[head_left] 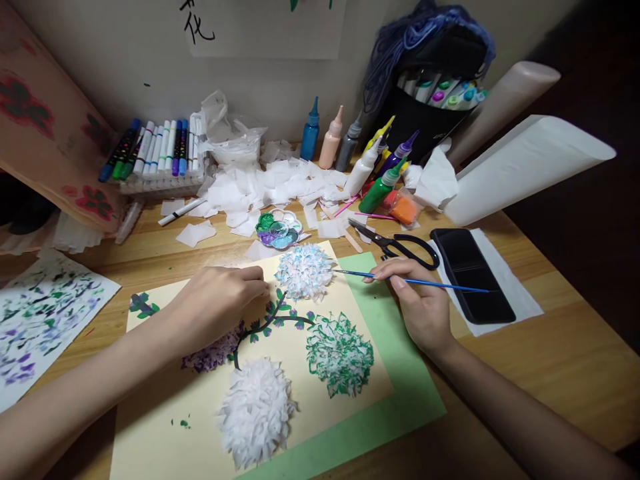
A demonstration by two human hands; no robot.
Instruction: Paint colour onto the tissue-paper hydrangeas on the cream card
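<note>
My right hand (423, 303) is closed on a thin blue paintbrush (425, 283), its tip at the right edge of a blue-tinted tissue-paper flower (305, 272). My left hand (230, 300) is curled over cream paper (165, 373), left of that flower; its fingertips and anything in them are hidden. A green-tinted tissue flower (340, 353) and a white one (257, 412) are on the same paper. A purple one (215, 353) is partly covered by my left hand. Painted dark stems with small leaves run between the flowers.
Behind the paper are a flower-shaped paint palette (279, 230), white tissue squares (280, 183), paint bottles (330, 137) and black scissors (395, 247). A phone (473, 273) lies on the right, below a paper roll (530, 170). Markers (160, 147) stand at back left; a paint-marked sheet (45, 320) lies left.
</note>
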